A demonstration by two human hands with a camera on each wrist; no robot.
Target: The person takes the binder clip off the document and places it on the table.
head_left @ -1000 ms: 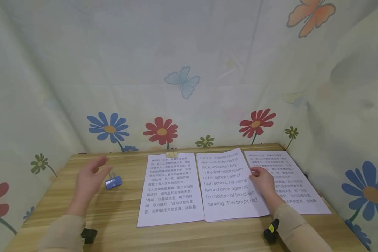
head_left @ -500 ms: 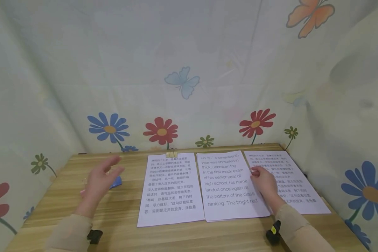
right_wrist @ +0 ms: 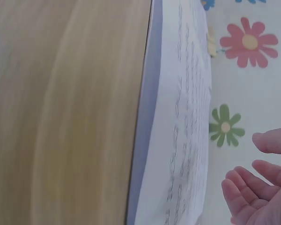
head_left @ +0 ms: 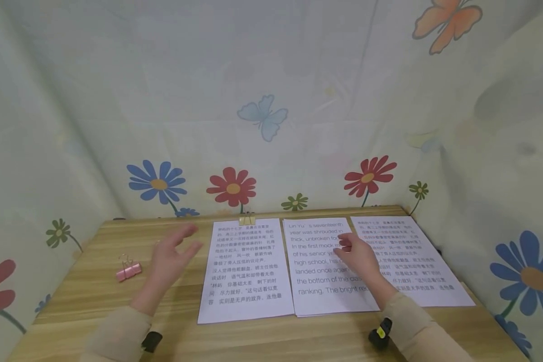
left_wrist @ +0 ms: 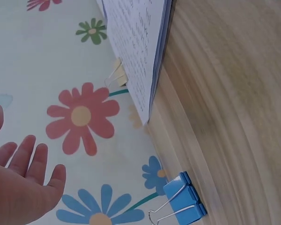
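Middle stack, lower centre-right of the head view, no clip visible: its sheets could skew if brushed by the right hand, poised over it, grip empty, fingers loosely curled. Left hand, lower left: grip empty, fingers apart; a sweep could knock the pink clip or blue clip. Containers: none seen; yellow clip holds left stack on desk.
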